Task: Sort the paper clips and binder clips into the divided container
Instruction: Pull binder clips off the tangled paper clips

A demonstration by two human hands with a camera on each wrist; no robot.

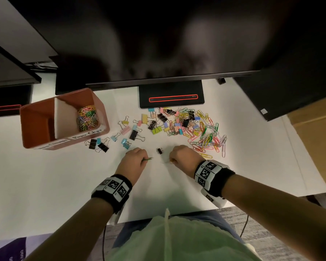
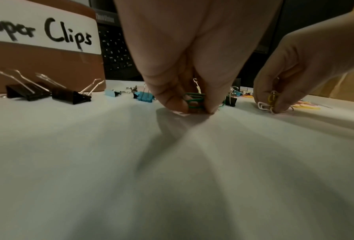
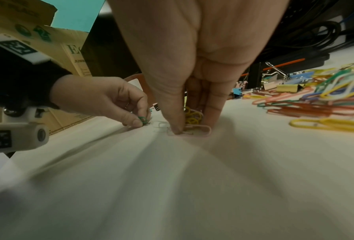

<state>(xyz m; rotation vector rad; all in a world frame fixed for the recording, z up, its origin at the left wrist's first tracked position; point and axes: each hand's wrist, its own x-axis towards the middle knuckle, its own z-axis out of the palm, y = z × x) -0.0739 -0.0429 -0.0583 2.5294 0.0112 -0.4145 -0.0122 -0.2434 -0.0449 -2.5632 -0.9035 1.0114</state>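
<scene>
My left hand (image 1: 143,160) pinches a few green paper clips (image 2: 193,100) just above the white table. My right hand (image 1: 171,160) holds a bunch of yellow paper clips (image 3: 192,117) in its curled fingers, and its thumb and fingertip press down on a pale clip (image 3: 201,131) lying flat. A small black binder clip (image 1: 159,151) stands between the two hands. The mixed pile of clips (image 1: 186,127) lies beyond the right hand. The brown divided container (image 1: 29,129) stands at the far left; its right compartment, labelled Paper Clips, holds coloured paper clips (image 1: 87,117).
Black and blue binder clips (image 1: 99,146) lie scattered in front of the container. A monitor stand base (image 1: 171,98) sits behind the pile under a dark screen. A cardboard box (image 1: 316,138) is beyond the table's right edge. The table's front edge (image 1: 139,219) is close to my body.
</scene>
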